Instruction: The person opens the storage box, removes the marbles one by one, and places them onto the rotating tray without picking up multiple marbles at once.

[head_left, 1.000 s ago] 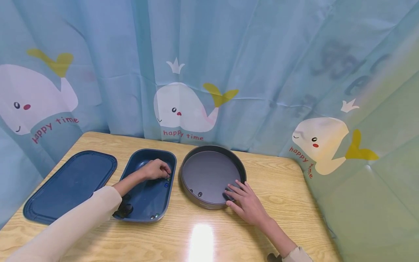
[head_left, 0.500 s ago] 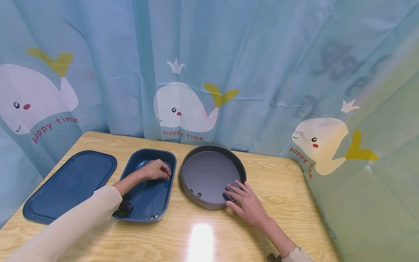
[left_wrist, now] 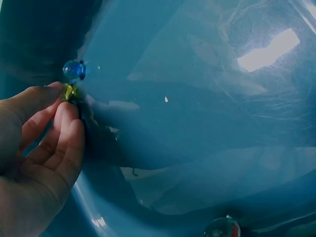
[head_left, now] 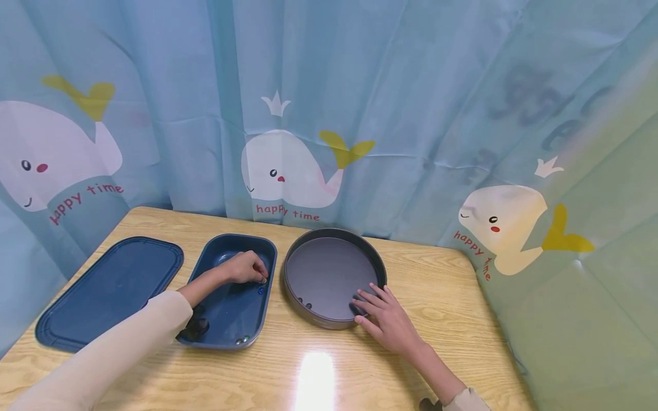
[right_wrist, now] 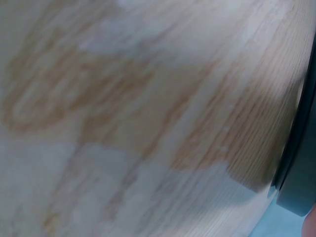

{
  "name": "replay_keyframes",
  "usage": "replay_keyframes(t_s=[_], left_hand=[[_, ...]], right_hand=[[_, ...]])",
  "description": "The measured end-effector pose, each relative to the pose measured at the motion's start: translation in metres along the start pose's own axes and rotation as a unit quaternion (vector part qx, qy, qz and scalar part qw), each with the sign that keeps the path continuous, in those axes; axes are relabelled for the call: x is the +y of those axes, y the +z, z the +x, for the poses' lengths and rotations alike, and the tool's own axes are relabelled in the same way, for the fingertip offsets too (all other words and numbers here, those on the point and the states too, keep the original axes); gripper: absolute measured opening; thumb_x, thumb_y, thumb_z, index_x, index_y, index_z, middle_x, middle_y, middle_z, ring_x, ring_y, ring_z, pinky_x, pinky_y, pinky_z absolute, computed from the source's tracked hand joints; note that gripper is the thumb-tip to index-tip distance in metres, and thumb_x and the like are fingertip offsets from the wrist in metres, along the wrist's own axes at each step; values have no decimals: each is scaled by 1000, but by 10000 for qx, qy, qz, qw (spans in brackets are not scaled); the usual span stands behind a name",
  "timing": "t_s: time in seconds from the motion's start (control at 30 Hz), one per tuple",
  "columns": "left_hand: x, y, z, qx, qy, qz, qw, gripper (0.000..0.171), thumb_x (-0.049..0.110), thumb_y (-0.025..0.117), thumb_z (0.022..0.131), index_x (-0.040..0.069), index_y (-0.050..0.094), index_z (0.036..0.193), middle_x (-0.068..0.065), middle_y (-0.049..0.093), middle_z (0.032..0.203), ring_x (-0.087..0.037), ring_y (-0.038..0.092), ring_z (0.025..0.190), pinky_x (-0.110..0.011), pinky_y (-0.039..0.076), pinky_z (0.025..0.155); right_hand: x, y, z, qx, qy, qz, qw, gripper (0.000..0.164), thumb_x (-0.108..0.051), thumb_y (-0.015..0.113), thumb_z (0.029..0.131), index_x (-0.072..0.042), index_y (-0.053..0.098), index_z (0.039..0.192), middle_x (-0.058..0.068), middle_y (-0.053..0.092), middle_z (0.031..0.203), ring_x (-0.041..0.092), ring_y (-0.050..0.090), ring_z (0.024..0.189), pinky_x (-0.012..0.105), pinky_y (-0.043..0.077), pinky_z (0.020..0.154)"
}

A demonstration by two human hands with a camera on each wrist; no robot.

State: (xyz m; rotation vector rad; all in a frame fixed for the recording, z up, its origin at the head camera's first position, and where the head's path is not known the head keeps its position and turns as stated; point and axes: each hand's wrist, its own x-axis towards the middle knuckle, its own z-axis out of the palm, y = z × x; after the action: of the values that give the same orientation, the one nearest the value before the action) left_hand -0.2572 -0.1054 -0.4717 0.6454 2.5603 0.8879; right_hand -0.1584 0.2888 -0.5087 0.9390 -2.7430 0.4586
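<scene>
My left hand (head_left: 245,267) reaches into the blue rectangular tub (head_left: 226,337), near its right wall. In the left wrist view its thumb and fingers pinch a yellow-green glass marble (left_wrist: 70,92). A blue marble (left_wrist: 74,69) lies right beside that one. Two more marbles (head_left: 243,339) sit at the tub's near end. My right hand (head_left: 389,319) rests on the near right rim of the round dark pan (head_left: 334,274), fingers spread. Two dark marbles (head_left: 308,306) lie inside the pan, along its near left wall. Only a sliver of a right fingertip shows in the right wrist view.
A flat blue lid (head_left: 110,291) lies on the wooden table (head_left: 432,285) left of the tub. Behind the table hangs a blue curtain (head_left: 411,103) with whale prints, continuing down the right side.
One dark marble in the pan has rolled a little left, toward the other. My left fingers have shifted slightly at the yellow-green marble. The right hand stays almost still.
</scene>
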Motion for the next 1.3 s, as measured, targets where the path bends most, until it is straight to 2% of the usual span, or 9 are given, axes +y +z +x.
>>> replay_keyframes(t_s=[0.13,0.37,0.63,0.83,1.07,1.3], left_hand=[[-2,-2,0,121,132,-105,9998,10,-2,67,88,2,76,88,0,70,79,-11,58,69,-29,49,65],[0,-10,-3,689,148,-310,9970,7,5,69,91,3,75,92,1,68,79,-12,57,69,-32,49,66],[13,-25,-15,1107,158,-789,9906,15,9,66,95,-1,74,103,-6,71,93,-21,63,84,-40,52,76],[27,-33,-19,1382,444,-1009,9843,17,10,66,96,-2,73,106,-7,70,95,-22,64,88,-41,51,79],[47,-25,-10,1333,655,-1171,9820,18,12,66,96,2,74,109,-6,71,99,-24,65,95,-45,51,86],[67,-10,6,1101,916,-1288,9813,14,11,68,96,4,74,105,-1,71,95,-19,65,90,-42,52,84]], right_hand=[[0,0,0,24,-3,-4,10000,40,-42,60,99,-17,70,129,4,58,140,32,39,140,58,23,113],[-1,1,0,-21,32,2,10000,41,-43,59,99,-17,70,129,4,57,141,32,38,141,56,20,115],[-3,-1,1,-28,39,30,10000,40,-42,60,99,-16,69,129,4,58,141,31,38,141,56,21,115],[-3,-1,1,-56,44,7,10000,40,-42,60,99,-16,69,129,4,58,141,31,38,141,55,21,115],[-2,-1,0,7,9,40,10000,40,-41,60,99,-16,70,128,5,58,141,35,40,139,56,20,115],[-2,1,0,30,4,4,10000,40,-42,60,99,-16,70,128,4,57,141,34,39,140,55,20,115]])
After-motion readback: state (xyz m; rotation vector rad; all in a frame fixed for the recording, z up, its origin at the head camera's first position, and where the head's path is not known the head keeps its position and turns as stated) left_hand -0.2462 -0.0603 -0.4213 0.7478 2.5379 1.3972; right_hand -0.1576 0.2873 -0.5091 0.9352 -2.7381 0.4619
